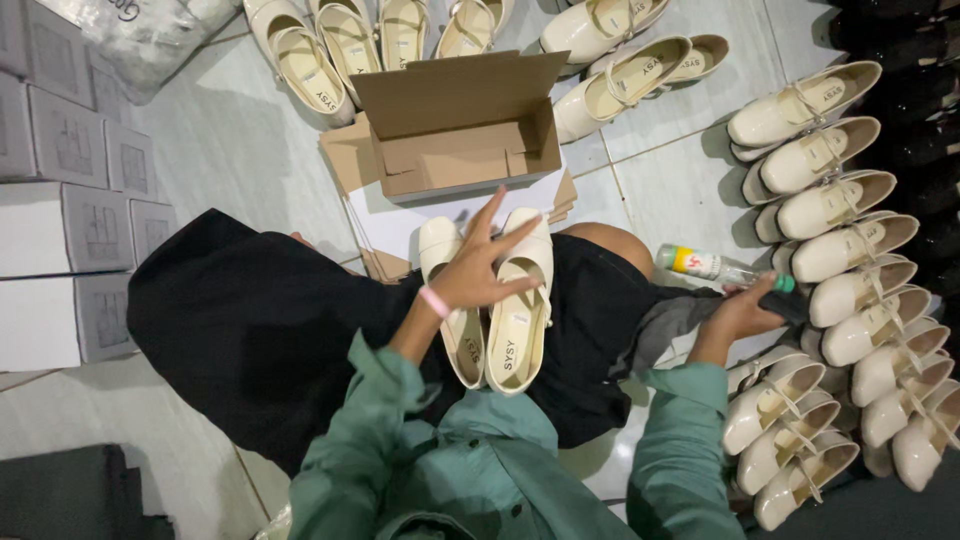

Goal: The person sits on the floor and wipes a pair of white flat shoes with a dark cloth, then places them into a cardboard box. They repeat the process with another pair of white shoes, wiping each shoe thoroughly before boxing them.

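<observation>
While the left hand [475,270] lies spread on the cream shoe pair [500,310], the right hand [745,310], at three o'clock, grips a dark cloth [790,305] beside a bottle [705,265].

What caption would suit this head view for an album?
Left hand spread over a cream shoe pair on the lap, right hand on a dark object, open cardboard box ahead.

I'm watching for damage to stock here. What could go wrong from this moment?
1. The pair of cream strap shoes lies loose on the lap under the left hand with spread fingers; it could slide off.
2. The right hand reaches to a dark object beside the clear plastic bottle lying on the floor; knocked, the bottle might roll into the shoe rows.
</observation>
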